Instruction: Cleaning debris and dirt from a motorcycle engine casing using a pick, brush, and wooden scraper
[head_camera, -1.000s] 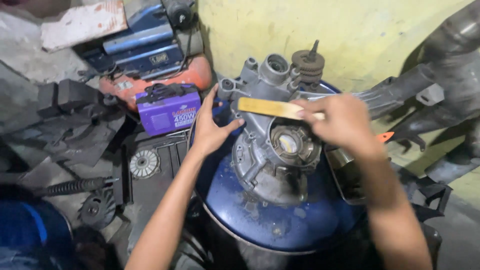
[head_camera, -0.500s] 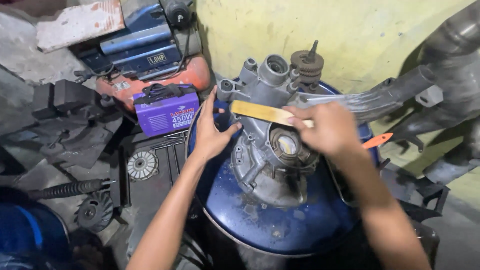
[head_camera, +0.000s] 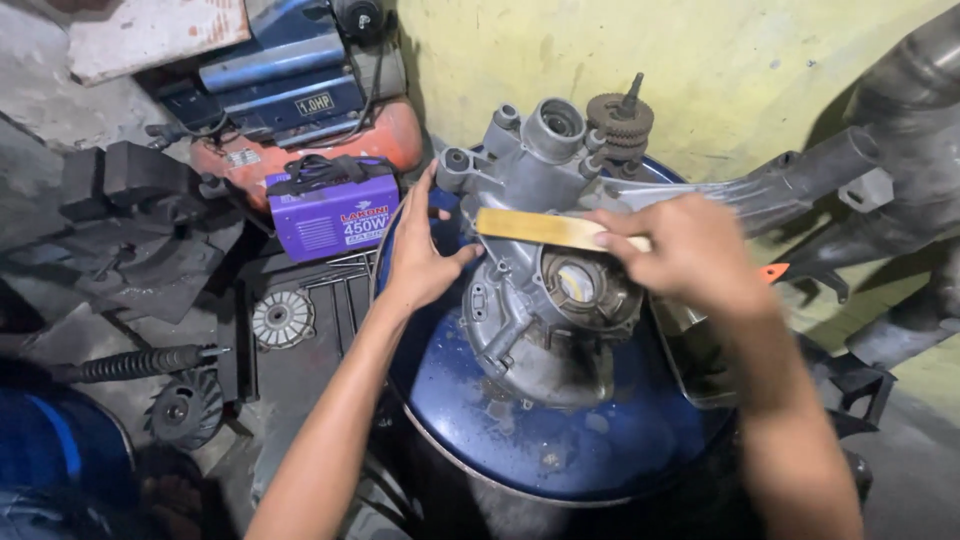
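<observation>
Engine case: one; yellow strip: one, right hand; left hand steadying.

An engine case sits on top of a drum, near its back edge. A flat stick lies across the case. The left hand rests on the case's left side. The right hand holds the stick's right end. A small box machine stands on the floor left of the drum, with a compressor behind it.
</observation>
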